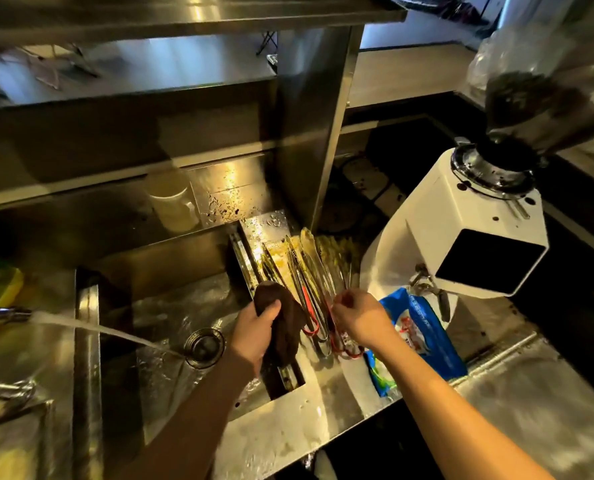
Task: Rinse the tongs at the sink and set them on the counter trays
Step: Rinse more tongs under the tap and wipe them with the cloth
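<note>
Tongs [309, 271], wet steel, mid-frame on the counter [323, 393].
I judge them light, stiff, slippery; my right hand [357, 317] pinches their red-looped ends, left hand [257, 327] grips a dark cloth [285, 323].

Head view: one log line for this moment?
left hand: grips cloth | right hand: on tongs, grip unclear | tongs: on counter by sink | tap: running

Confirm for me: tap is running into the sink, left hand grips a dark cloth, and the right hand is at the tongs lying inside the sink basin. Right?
Not quite. The head view shows the tongs lying on the counter right of the sink, not in the basin. The rest holds: the tap runs, the left hand grips the dark cloth, and the right hand is at the tongs.
</note>
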Demonstrator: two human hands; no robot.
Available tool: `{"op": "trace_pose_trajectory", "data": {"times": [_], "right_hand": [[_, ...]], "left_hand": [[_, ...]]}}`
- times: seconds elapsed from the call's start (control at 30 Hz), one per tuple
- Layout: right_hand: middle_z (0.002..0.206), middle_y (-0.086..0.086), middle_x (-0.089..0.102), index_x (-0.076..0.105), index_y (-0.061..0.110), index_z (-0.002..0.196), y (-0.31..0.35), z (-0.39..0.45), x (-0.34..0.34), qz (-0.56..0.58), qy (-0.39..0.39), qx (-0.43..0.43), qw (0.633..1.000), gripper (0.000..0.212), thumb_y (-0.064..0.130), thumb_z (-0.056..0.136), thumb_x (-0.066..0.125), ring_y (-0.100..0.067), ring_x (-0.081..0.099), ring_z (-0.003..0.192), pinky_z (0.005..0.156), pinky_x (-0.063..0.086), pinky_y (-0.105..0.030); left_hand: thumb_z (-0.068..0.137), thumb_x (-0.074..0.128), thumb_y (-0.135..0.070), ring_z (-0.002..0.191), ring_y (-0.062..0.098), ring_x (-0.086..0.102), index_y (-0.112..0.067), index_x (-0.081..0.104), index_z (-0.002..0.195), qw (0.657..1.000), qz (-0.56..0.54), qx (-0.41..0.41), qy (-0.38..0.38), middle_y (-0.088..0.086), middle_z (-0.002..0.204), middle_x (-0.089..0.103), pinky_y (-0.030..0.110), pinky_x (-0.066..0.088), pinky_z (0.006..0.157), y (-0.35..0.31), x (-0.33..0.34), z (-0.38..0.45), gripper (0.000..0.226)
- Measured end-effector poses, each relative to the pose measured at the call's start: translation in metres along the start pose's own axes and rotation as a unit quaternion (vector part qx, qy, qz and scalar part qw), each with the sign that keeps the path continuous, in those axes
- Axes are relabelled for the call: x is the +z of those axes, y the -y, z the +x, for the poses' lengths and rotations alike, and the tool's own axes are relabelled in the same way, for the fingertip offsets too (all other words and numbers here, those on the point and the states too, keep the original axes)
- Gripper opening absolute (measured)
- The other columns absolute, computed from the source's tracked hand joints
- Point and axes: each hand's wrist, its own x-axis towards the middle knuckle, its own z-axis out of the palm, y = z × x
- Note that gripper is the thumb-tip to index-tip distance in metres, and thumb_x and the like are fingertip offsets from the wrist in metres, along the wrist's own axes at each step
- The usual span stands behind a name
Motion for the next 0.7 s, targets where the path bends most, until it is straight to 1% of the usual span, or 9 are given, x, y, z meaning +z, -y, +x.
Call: {"op": "trace_pose_trajectory", "data": {"times": [0.07, 0.17, 0.23, 0.3, 0.4, 0.47, 0.53, 0.57, 0.7], "right_hand": [[0.097, -0.009, 0.071, 0.067, 0.012, 0.107, -0.009, 0.021, -0.002, -0.036, 0.010, 0.009, 0.999, 0.026, 0.032, 0.098, 0.054, -0.028, 0.069, 0.088, 0.079, 0.056, -0.038], [0.102, -0.018, 0.069, 0.071, 0.007, 0.103, -0.023, 0.042, 0.006, -0.073, 0.027, 0.009, 0.997, 0.032, 0.033, 0.098, 0.053, -0.032, 0.068, 0.091, 0.086, 0.056, -0.044], [0.108, -0.019, 0.065, 0.070, 0.006, 0.104, -0.033, 0.055, 0.012, -0.127, 0.042, 0.006, 0.991, 0.029, 0.029, 0.096, 0.054, -0.032, 0.064, 0.097, 0.090, 0.055, -0.043], [0.110, -0.015, 0.061, 0.068, 0.007, 0.105, -0.039, 0.064, 0.018, -0.192, 0.045, -0.006, 0.980, 0.035, 0.039, 0.095, 0.057, -0.029, 0.059, 0.103, 0.091, 0.053, -0.038], [0.106, -0.012, 0.063, 0.070, 0.010, 0.102, -0.040, 0.070, 0.023, -0.270, 0.040, -0.031, 0.962, 0.037, 0.043, 0.095, 0.053, -0.028, 0.052, 0.105, 0.088, 0.044, -0.035], [0.101, -0.010, 0.054, 0.069, 0.011, 0.095, -0.040, 0.071, 0.025, -0.258, 0.028, -0.028, 0.965, 0.028, 0.035, 0.093, 0.054, -0.028, 0.047, 0.105, 0.087, 0.044, -0.034], [0.098, -0.006, 0.037, 0.064, 0.011, 0.089, -0.039, 0.070, 0.022, -0.186, 0.004, -0.001, 0.983, 0.024, 0.035, 0.090, 0.059, -0.028, 0.043, 0.103, 0.087, 0.048, -0.035], [0.100, -0.006, 0.035, 0.062, 0.010, 0.091, -0.038, 0.071, 0.019, -0.149, -0.010, 0.007, 0.989, 0.026, 0.036, 0.090, 0.059, -0.027, 0.043, 0.101, 0.085, 0.050, -0.037], [0.108, -0.016, 0.050, 0.060, 0.008, 0.094, -0.032, 0.070, 0.002, -0.073, -0.004, -0.005, 0.997, 0.027, 0.035, 0.095, 0.055, -0.029, 0.057, 0.087, 0.070, 0.055, -0.036]], "left_hand": [[0.097, 0.056, -0.011, 0.102, 0.034, 0.066, -0.003, 0.065, 0.114, 0.999, 0.000, 0.003, -0.035, 0.017, 0.106, 0.069, 0.042, 0.052, 0.092, 0.001, 0.015, 0.010, 0.021], [0.098, 0.054, -0.009, 0.102, 0.036, 0.064, 0.006, 0.060, 0.122, 0.999, -0.009, -0.004, -0.039, 0.022, 0.109, 0.066, 0.050, 0.049, 0.098, 0.003, 0.027, 0.020, 0.029], [0.098, 0.056, -0.016, 0.100, 0.032, 0.067, -0.005, 0.064, 0.118, 0.999, 0.007, -0.005, -0.045, 0.016, 0.106, 0.070, 0.047, 0.051, 0.096, 0.006, 0.037, 0.026, 0.024], [0.096, 0.059, -0.024, 0.099, 0.028, 0.069, -0.022, 0.067, 0.105, 0.998, 0.025, -0.011, -0.051, 0.008, 0.103, 0.073, 0.048, 0.053, 0.096, 0.011, 0.042, 0.031, 0.013], [0.093, 0.061, -0.031, 0.096, 0.021, 0.069, -0.028, 0.067, 0.102, 0.997, 0.040, -0.011, -0.066, 0.000, 0.100, 0.072, 0.047, 0.054, 0.094, 0.016, 0.043, 0.035, 0.011], [0.092, 0.062, -0.032, 0.100, 0.023, 0.068, -0.030, 0.065, 0.104, 0.997, 0.044, -0.006, -0.071, 0.000, 0.103, 0.071, 0.050, 0.053, 0.095, 0.017, 0.044, 0.035, 0.013], [0.091, 0.063, -0.033, 0.102, 0.026, 0.067, -0.034, 0.065, 0.099, 0.997, 0.036, -0.004, -0.073, 0.002, 0.106, 0.071, 0.053, 0.051, 0.096, 0.018, 0.044, 0.034, 0.009], [0.091, 0.064, -0.033, 0.103, 0.028, 0.068, -0.034, 0.065, 0.099, 0.997, 0.026, -0.009, -0.075, 0.004, 0.107, 0.072, 0.054, 0.051, 0.096, 0.017, 0.044, 0.033, 0.008], [0.092, 0.063, -0.033, 0.096, 0.025, 0.071, -0.031, 0.067, 0.093, 0.996, 0.014, -0.013, -0.084, 0.003, 0.102, 0.074, 0.049, 0.055, 0.093, 0.017, 0.039, 0.033, 0.005]]}}
